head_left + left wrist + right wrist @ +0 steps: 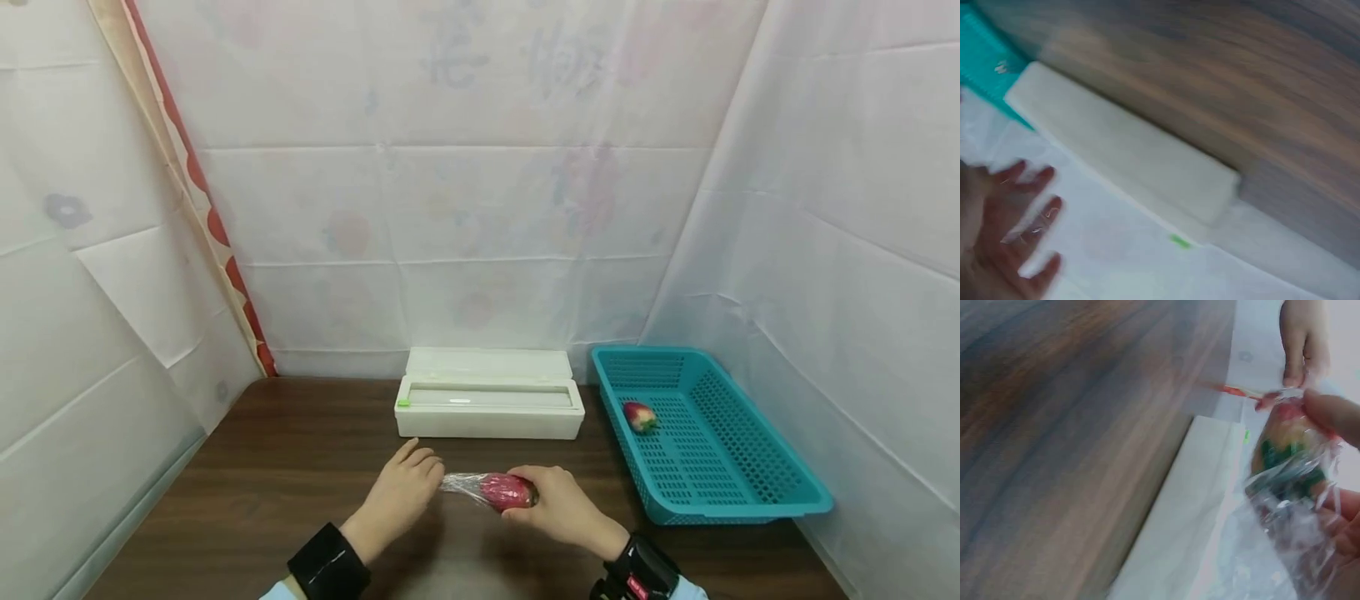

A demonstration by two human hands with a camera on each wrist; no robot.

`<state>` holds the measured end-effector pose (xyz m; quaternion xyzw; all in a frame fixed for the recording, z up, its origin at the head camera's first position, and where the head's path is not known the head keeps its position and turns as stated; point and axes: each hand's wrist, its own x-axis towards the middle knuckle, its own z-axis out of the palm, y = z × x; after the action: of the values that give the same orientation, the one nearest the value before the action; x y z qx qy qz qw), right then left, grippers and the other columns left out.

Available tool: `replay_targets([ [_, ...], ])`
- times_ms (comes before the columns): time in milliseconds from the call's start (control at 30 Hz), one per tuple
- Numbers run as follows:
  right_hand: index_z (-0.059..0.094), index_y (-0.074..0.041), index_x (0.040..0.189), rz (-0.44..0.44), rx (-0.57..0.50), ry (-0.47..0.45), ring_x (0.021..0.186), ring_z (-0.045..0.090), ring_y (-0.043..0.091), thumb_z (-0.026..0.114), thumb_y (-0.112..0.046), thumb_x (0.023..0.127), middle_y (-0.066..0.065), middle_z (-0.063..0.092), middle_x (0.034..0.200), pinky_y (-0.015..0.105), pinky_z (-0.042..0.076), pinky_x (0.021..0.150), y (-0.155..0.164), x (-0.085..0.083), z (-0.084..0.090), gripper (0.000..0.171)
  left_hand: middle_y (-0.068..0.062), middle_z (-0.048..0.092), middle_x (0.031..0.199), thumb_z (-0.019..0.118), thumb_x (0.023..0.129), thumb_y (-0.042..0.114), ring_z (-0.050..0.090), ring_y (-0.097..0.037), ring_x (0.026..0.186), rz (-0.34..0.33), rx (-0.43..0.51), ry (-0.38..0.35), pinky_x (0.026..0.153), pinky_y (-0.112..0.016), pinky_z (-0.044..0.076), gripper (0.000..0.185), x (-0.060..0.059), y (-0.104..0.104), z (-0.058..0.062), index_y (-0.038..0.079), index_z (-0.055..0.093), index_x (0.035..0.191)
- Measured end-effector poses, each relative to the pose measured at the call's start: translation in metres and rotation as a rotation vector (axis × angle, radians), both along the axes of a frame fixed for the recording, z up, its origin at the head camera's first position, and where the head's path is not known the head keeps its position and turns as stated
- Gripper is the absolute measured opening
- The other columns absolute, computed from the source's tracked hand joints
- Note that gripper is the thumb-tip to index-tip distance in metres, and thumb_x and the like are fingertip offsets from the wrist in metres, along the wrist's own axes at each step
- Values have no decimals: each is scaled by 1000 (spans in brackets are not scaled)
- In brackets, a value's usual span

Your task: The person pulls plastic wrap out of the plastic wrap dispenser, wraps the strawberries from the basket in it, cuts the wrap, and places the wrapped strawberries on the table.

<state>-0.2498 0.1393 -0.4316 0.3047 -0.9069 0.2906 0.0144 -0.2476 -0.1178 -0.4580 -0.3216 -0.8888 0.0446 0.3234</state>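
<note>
On the dark wooden worktop (270, 467), before the white film dispenser box (489, 406) and teal basket (705, 433), the right hand (558, 504) grips a film-wrapped red fruit (504, 490) while the left hand (401, 492), fingers straight, touches the film's twisted end.

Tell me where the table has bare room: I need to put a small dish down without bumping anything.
Bare wood lies left of the white dispenser box, out to the table's left edge, and in the strip between box and hands. It is crowded at centre front, where the left hand and right hand work the wrapped fruit, and on the right by the teal basket.
</note>
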Motion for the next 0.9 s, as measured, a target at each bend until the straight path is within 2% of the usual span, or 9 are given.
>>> replay_targets([
  [133,65,-10,105,-21,18,36,74,58,-1,75,-38,71,-2,68,90,17,46,61,-3,2,4,45,-8,60,119,74,68,26,53,-25,115,64,36,-122,105,-48,29,64,13,23,14,3,53,123],
  [233,64,-9,106,-14,21,27,74,58,-1,76,-37,72,-1,68,91,17,46,61,-6,3,6,46,-7,59,123,77,64,37,50,-25,118,79,35,-144,106,-49,28,77,20,41,20,3,49,127],
  [300,64,-8,106,-4,18,29,75,59,0,76,-36,72,0,68,92,17,46,61,-8,4,7,46,-6,61,119,77,65,36,51,-24,118,103,9,-124,106,-48,29,71,21,49,21,4,53,124],
  [433,64,-8,107,2,3,25,78,59,1,76,-35,72,0,68,94,18,47,63,-11,7,10,46,-1,67,103,76,68,21,54,-21,113,174,-37,-80,106,-46,31,42,19,54,16,9,61,106],
  [567,63,-9,109,-6,-35,11,80,60,2,75,-38,72,1,68,96,17,48,65,-12,10,12,48,2,68,90,73,71,11,59,-18,106,203,-7,-70,105,-44,32,22,17,50,9,13,61,90],
  [633,63,-9,110,-14,-73,9,80,60,2,74,-39,73,2,68,97,17,48,64,-12,11,11,49,2,68,89,73,70,10,61,-18,102,191,73,-74,103,-44,34,22,16,50,5,13,61,88],
  [733,63,-10,111,-33,-132,5,79,60,2,72,-44,73,2,69,97,17,46,62,-13,13,10,52,1,69,90,73,68,6,63,-17,96,159,245,-73,99,-43,39,26,16,52,-2,14,61,90],
  [833,63,-10,111,-51,-195,5,79,59,2,71,-47,73,3,69,97,17,46,62,-15,14,8,54,0,69,92,69,74,6,65,-16,91,111,473,-92,93,-42,45,23,17,58,-7,13,61,95],
  [900,63,-8,111,-55,-243,-1,79,59,2,71,-47,73,4,69,98,17,47,62,-17,15,7,55,-1,69,94,64,80,6,66,-16,87,91,615,-119,83,-39,51,22,19,65,-11,12,61,100],
])
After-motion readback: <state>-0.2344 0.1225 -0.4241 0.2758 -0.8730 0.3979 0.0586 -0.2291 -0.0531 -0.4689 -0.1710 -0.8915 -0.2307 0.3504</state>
